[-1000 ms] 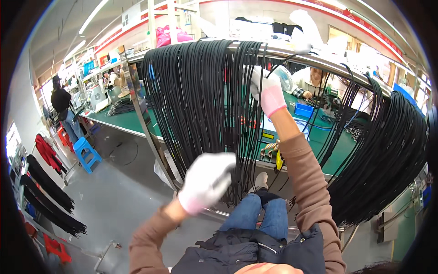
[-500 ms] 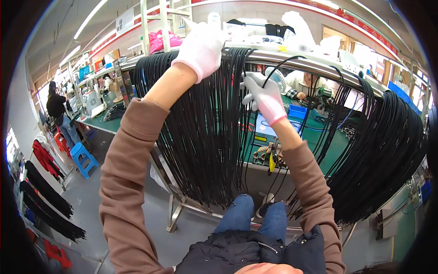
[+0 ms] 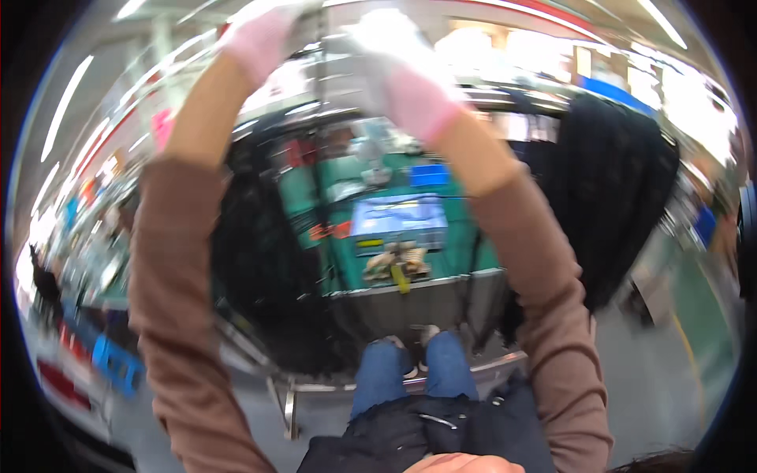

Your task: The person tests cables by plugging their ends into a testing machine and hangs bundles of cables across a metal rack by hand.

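Note:
Both my hands are raised high in white gloves with pink cuffs, smeared by motion. My left hand is at the top edge, left of centre, its fingers blurred out. Just right of it hangs a thin strand of black cables; whether the fingers hold it cannot be made out. My right hand reaches toward that strand from the right, its fingers lost in glare. Below my left forearm hangs a thick bundle of black cables. Another thick black cable bundle hangs beyond my right forearm.
A metal rail runs across behind my right wrist. Behind the cables stands a green worktable with a blue box-shaped device and a blue bin. A blue stool stands on the floor at left.
My view has swung right. Both hands have moved up and left in the picture, the right one closer to the left. A gap now shows between the left bundle and the thin strand.

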The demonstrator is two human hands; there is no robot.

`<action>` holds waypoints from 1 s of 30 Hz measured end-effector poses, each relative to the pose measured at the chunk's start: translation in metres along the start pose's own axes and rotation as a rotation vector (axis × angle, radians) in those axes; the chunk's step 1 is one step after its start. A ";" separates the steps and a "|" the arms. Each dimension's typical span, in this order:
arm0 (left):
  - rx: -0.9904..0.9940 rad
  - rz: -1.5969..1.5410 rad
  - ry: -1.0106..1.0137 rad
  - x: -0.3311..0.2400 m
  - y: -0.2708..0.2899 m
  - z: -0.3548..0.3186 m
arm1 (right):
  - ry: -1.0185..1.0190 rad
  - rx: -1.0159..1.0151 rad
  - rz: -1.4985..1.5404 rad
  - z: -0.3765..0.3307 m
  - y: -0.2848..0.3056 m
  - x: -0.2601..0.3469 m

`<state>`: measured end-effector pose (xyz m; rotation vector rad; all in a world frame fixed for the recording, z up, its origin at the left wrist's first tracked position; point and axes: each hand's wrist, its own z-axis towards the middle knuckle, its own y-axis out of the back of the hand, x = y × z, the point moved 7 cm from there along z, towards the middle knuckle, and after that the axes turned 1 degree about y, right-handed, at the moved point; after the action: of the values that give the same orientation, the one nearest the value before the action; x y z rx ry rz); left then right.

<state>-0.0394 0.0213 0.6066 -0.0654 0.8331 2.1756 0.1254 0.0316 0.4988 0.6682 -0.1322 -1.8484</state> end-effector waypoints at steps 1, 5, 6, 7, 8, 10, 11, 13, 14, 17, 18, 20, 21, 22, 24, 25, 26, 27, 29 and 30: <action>-0.056 -0.422 0.127 -0.007 -0.028 -0.015 | -0.190 0.082 0.092 -0.001 0.000 -0.020; -0.128 0.013 -0.093 -0.012 -0.047 -0.050 | -0.879 0.203 0.584 -0.010 0.034 -0.051; -0.085 0.231 -0.335 -0.014 -0.060 -0.055 | -0.525 0.327 -0.031 -0.007 0.073 -0.045; -0.016 0.298 -0.273 -0.006 -0.073 -0.063 | -0.129 0.448 -0.621 -0.008 0.102 -0.039; 0.046 0.371 -0.193 0.003 -0.072 -0.073 | -0.440 0.567 -0.813 -0.011 0.128 -0.079; 0.096 0.512 -0.037 0.008 -0.071 -0.088 | -0.460 0.651 -1.027 -0.020 0.181 -0.101; 0.058 0.489 -0.141 0.013 -0.088 -0.085 | -0.532 0.819 -1.143 -0.035 0.216 -0.113; -0.058 0.582 -0.239 0.007 -0.063 -0.104 | -0.772 0.602 -1.151 -0.055 0.272 -0.142; -0.113 0.572 -0.293 0.007 -0.069 -0.104 | -0.953 0.476 -1.144 -0.071 0.314 -0.142; -0.090 0.552 -0.213 0.009 -0.072 -0.102 | -1.029 0.260 -1.337 -0.136 0.400 -0.179; -0.092 0.541 -0.201 0.012 -0.075 -0.102 | -1.096 0.291 -1.451 -0.156 0.415 -0.176; -0.094 0.542 -0.139 0.008 -0.079 -0.100 | -1.259 -0.065 -1.377 -0.221 0.493 -0.179; -0.088 0.564 -0.090 0.010 -0.077 -0.102 | -1.426 -0.070 -1.235 -0.248 0.510 -0.188; -0.080 0.598 -0.032 0.014 -0.075 -0.106 | -1.405 -0.039 -1.350 -0.255 0.499 -0.178; -0.214 0.448 -0.062 0.013 -0.071 -0.113 | -1.457 -0.034 -1.374 -0.320 0.545 -0.197; -0.213 0.438 -0.042 0.015 -0.078 -0.113 | -1.515 -0.026 -1.420 -0.361 0.582 -0.186; -0.230 0.486 -0.087 0.007 -0.087 -0.109 | -1.572 -0.017 -1.466 -0.384 0.607 -0.207; -0.239 0.590 -0.106 -0.003 -0.083 -0.113 | -1.561 0.020 -1.406 -0.389 0.587 -0.222; -0.191 0.558 -0.123 -0.002 -0.084 -0.120 | -1.722 0.058 -1.387 -0.413 0.565 -0.216; -0.177 0.588 -0.079 0.004 -0.084 -0.122 | -1.803 0.085 -1.393 -0.420 0.559 -0.206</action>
<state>-0.0107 -0.0075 0.4640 0.2010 0.6660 2.7783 0.8502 0.0973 0.4503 -1.4873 -1.0965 -3.1509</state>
